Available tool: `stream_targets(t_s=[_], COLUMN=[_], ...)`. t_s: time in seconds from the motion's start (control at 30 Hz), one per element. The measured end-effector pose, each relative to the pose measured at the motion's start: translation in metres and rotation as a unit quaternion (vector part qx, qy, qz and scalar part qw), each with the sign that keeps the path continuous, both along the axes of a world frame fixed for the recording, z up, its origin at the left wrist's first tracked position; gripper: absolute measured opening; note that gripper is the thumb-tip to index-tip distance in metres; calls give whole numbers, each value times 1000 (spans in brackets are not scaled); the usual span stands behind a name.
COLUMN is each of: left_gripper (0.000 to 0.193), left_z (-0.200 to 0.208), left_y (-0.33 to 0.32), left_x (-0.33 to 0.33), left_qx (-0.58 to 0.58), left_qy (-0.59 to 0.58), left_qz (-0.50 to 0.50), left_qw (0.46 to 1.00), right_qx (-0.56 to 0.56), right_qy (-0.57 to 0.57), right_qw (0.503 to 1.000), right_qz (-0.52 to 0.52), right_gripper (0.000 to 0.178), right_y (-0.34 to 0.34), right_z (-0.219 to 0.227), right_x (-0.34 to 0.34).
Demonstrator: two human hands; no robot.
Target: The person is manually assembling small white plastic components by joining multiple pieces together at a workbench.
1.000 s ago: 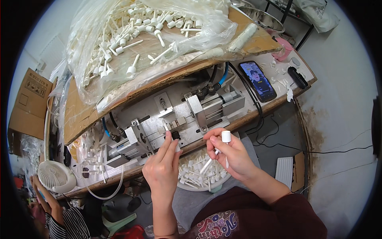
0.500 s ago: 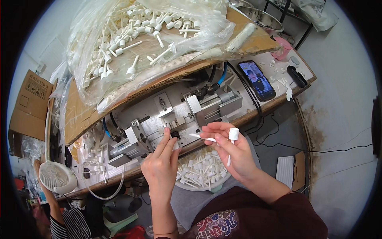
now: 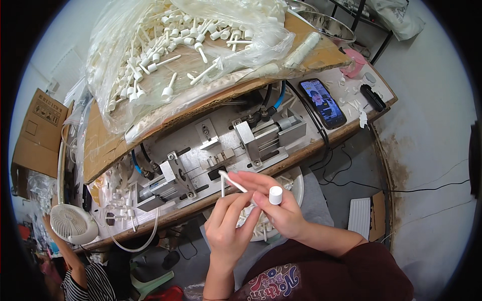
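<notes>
My right hand (image 3: 283,213) is closed around white capped sticks. One ribbed white cap (image 3: 275,195) stands up beside the thumb, and a slim white stem (image 3: 235,182) slants out past the fingertips toward the left. My left hand (image 3: 232,226) is pinched close against the right fingers. Above its fingers rises another thin white stick (image 3: 223,185), whose lower end is hidden. Just beyond both hands is a small slotted metal block (image 3: 217,159), set between two metal cylinder clamps (image 3: 173,175) on the bench. Neither hand touches it.
Below the hands sits a white bowl (image 3: 300,193) of capped sticks. Cardboard (image 3: 321,55) over the bench bears a plastic bag of more. A phone (image 3: 324,103) and cables lie right; a white fan (image 3: 74,224) and another person's arm (image 3: 68,251) are left.
My left hand has come away from the slotted block, moving right and nearer me, to meet my right hand. The right hand has lowered and turned left with its capped sticks.
</notes>
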State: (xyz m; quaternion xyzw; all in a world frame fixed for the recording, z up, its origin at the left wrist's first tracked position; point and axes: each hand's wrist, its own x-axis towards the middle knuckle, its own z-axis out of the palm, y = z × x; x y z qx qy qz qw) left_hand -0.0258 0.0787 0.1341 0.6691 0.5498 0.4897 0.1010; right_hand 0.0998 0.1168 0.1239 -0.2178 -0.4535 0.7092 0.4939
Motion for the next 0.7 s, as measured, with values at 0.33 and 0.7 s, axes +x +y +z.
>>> stream_targets(t_s=[0.33,0.7], left_gripper=[27,25], left_z=[-9,8], left_y=[15,28], left_x=[-36,-46], left_qx=[-22,-100], left_qy=[243,273], left_qz=[74,54], left_qw=[967,955], right_qx=[-63,-117], right_qy=[-93,-20], right_qw=[992,992], right_qz=[-52,47], right_gripper=[15,23], right_y=[9,11], right_z=[-23,-15], right_x=[19,29])
